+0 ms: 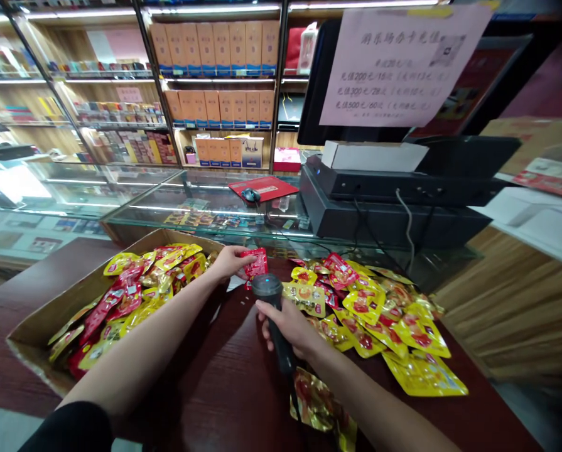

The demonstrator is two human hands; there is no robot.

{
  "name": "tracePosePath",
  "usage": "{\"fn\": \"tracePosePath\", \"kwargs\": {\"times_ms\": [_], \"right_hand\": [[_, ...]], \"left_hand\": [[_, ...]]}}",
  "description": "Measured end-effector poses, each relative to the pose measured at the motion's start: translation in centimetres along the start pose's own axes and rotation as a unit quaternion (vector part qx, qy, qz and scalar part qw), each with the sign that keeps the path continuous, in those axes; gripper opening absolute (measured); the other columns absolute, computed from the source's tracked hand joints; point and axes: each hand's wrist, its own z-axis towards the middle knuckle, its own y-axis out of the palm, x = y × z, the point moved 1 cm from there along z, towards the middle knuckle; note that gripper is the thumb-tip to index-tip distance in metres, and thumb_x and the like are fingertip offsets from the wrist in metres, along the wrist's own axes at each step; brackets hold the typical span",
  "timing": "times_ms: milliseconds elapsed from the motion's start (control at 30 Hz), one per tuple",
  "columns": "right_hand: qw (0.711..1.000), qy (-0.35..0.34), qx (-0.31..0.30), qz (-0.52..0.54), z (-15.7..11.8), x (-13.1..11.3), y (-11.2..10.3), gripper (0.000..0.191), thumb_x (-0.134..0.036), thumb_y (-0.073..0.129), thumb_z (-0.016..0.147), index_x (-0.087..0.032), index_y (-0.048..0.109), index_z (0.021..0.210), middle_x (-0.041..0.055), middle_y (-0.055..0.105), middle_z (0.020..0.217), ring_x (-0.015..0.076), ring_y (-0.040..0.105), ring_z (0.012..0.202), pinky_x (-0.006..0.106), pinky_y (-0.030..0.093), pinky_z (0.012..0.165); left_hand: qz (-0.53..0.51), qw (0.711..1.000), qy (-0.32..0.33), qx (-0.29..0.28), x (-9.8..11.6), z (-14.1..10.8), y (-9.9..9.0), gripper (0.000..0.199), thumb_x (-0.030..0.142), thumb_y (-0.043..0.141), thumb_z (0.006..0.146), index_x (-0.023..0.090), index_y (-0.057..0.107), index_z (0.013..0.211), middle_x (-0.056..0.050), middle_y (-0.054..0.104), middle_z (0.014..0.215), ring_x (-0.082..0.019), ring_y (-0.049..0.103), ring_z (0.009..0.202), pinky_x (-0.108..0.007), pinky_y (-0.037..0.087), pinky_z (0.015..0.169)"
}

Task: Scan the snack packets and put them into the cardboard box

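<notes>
The left hand (228, 262) reaches across the desk (224, 383) with its fingers close together, pinching a red snack packet (255, 263) at the fingertips. The packet stands just beyond the head of a black handheld barcode scanner (265, 286), close to it; whether they touch is hard to tell. The right hand (287, 326) is curled around the scanner's handle, with the head tilted up toward the packet and a black cable (294, 402) trailing down over the desk edge.

To the left, a cardboard box (36, 339) sits heaped with red and yellow packets (139, 295). To the right, a loose pile of yellow packets (375, 320) spreads across the desk, with a gold one (313, 402) lying apart near the near edge. Beyond stands a glass display counter (205, 213) carrying a black till (394, 213).
</notes>
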Motion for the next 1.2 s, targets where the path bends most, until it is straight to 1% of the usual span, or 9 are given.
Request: {"fn": "tracePosePath", "kwargs": {"times_ms": [67, 167, 367, 500, 600, 800, 1000, 1200], "right_hand": [[1.0, 0.004, -0.002, 0.007, 0.0, 0.8, 0.6, 0.034, -0.05, 0.058, 0.079, -0.019, 0.044, 0.073, -0.0069, 0.05, 0.043, 0.0081, 0.046, 0.031, 0.019, 0.038, 0.033], [1.0, 0.005, 0.011, 0.021, -0.1, 1.7, 1.4, 0.036, -0.052, 0.058, 0.078, -0.021, 0.041, 0.077, -0.0087, 0.049, 0.043, 0.0085, 0.045, 0.03, 0.02, 0.038, 0.033], [0.999, -0.017, 0.021, 0.02, -0.4, 2.4, 2.4, 0.038, -0.054, 0.058, 0.076, -0.022, 0.039, 0.082, -0.0109, 0.047, 0.042, 0.0082, 0.042, 0.029, 0.02, 0.039, 0.032], [1.0, -0.017, 0.015, 0.008, -0.6, 2.4, 2.6, 0.037, -0.053, 0.057, 0.076, -0.021, 0.04, 0.081, -0.0102, 0.047, 0.041, 0.0087, 0.043, 0.028, 0.02, 0.038, 0.032], [1.0, -0.008, 0.013, 0.002, -0.6, 2.4, 2.6, 0.033, -0.049, 0.057, 0.078, -0.021, 0.041, 0.084, -0.0098, 0.048, 0.04, 0.0092, 0.043, 0.029, 0.019, 0.037, 0.032], [1.0, -0.012, 0.016, -0.003, -0.5, 2.6, 2.5, 0.026, -0.042, 0.055, 0.08, -0.022, 0.041, 0.087, -0.0096, 0.049, 0.04, 0.01, 0.043, 0.029, 0.019, 0.036, 0.031], [1.0, -0.013, 0.018, -0.005, -0.6, 2.4, 2.5, 0.025, -0.041, 0.056, 0.079, -0.022, 0.041, 0.086, -0.0099, 0.048, 0.04, 0.0099, 0.043, 0.028, 0.019, 0.036, 0.032], [1.0, -0.017, 0.015, -0.004, -0.5, 2.5, 2.5, 0.023, -0.039, 0.055, 0.079, -0.021, 0.041, 0.084, -0.0096, 0.048, 0.04, 0.0101, 0.043, 0.028, 0.019, 0.036, 0.031]], "left_hand": [[0.01, 1.0, 0.0, 0.002, -0.2, 0.1, 0.0, 0.045, 0.046, 0.08, 0.057, 0.013, 0.068, 0.085, 0.0, 0.063, 0.065, -0.014, 0.059, 0.055, -0.029, 0.055, 0.049], [0.026, 1.0, -0.004, 0.004, -0.2, 0.2, 0.1, 0.043, 0.044, 0.08, 0.057, 0.013, 0.068, 0.084, 0.0, 0.063, 0.063, -0.014, 0.059, 0.053, -0.03, 0.055, 0.048], [0.016, 1.0, -0.006, 0.016, 0.0, 0.0, 0.3, 0.041, 0.042, 0.081, 0.056, 0.013, 0.068, 0.082, 0.001, 0.062, 0.064, -0.011, 0.057, 0.051, -0.027, 0.054, 0.048], [0.008, 1.0, -0.002, 0.016, 0.0, 0.1, 0.3, 0.042, 0.044, 0.079, 0.058, 0.014, 0.067, 0.084, 0.001, 0.062, 0.065, -0.012, 0.057, 0.052, -0.027, 0.054, 0.049], [0.001, 1.0, -0.002, 0.012, -0.1, 0.2, 0.3, 0.042, 0.045, 0.079, 0.059, 0.014, 0.067, 0.085, 0.001, 0.062, 0.065, -0.013, 0.058, 0.054, -0.028, 0.054, 0.049], [0.007, 1.0, -0.004, 0.014, -0.3, 0.3, 0.2, 0.038, 0.043, 0.077, 0.062, 0.014, 0.066, 0.084, 0.002, 0.061, 0.063, -0.012, 0.057, 0.052, -0.029, 0.054, 0.048], [0.006, 1.0, 0.002, 0.016, -0.2, 0.2, 0.3, 0.038, 0.043, 0.076, 0.062, 0.014, 0.066, 0.084, 0.001, 0.061, 0.064, -0.013, 0.058, 0.054, -0.029, 0.054, 0.048], [0.002, 1.0, -0.001, 0.017, -0.3, 0.3, 0.2, 0.038, 0.042, 0.077, 0.061, 0.013, 0.066, 0.083, 0.001, 0.061, 0.063, -0.013, 0.058, 0.052, -0.027, 0.053, 0.046]]}}
